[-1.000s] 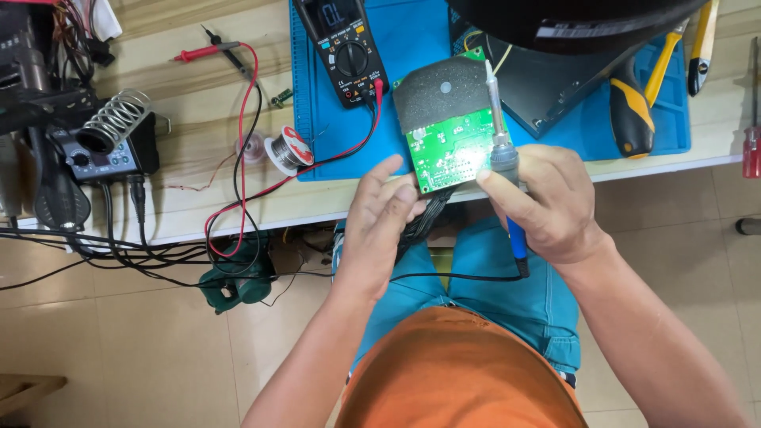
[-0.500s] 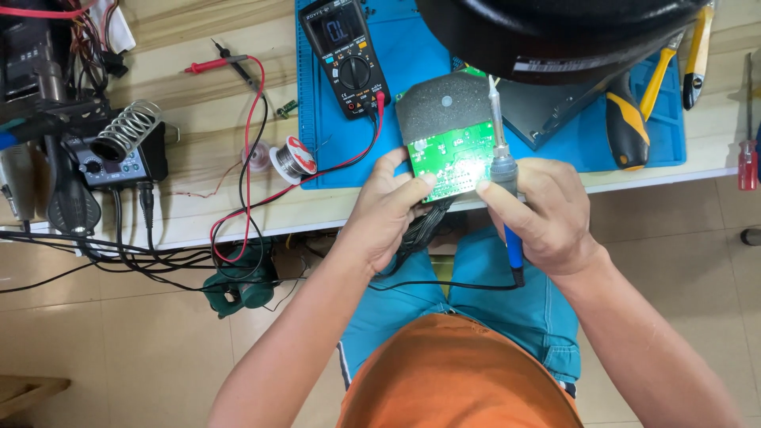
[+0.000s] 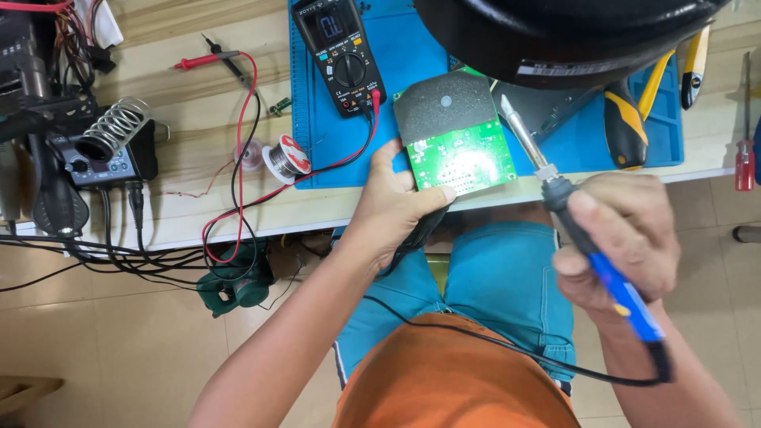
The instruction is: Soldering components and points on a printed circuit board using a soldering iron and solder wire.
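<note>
One green circuit board [image 3: 464, 162], dark foam pad above, solder points showing.

Bright even light, soft shadows, sharp

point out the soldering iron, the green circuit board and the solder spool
Blue-handled soldering iron [image 3: 555, 190]: head view, black collar above the grip.
Green rectangular circuit board [image 3: 464, 162]: head view, middle of its green face.
Small round solder wire spool [image 3: 286, 158]: head view, its flange.

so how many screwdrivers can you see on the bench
2: a black-and-yellow-handled screwdriver lying on the blue mat right of the circuit board, and a red-handled screwdriver off the mat near the right edge. More may be hidden under the dark object at top.
</note>
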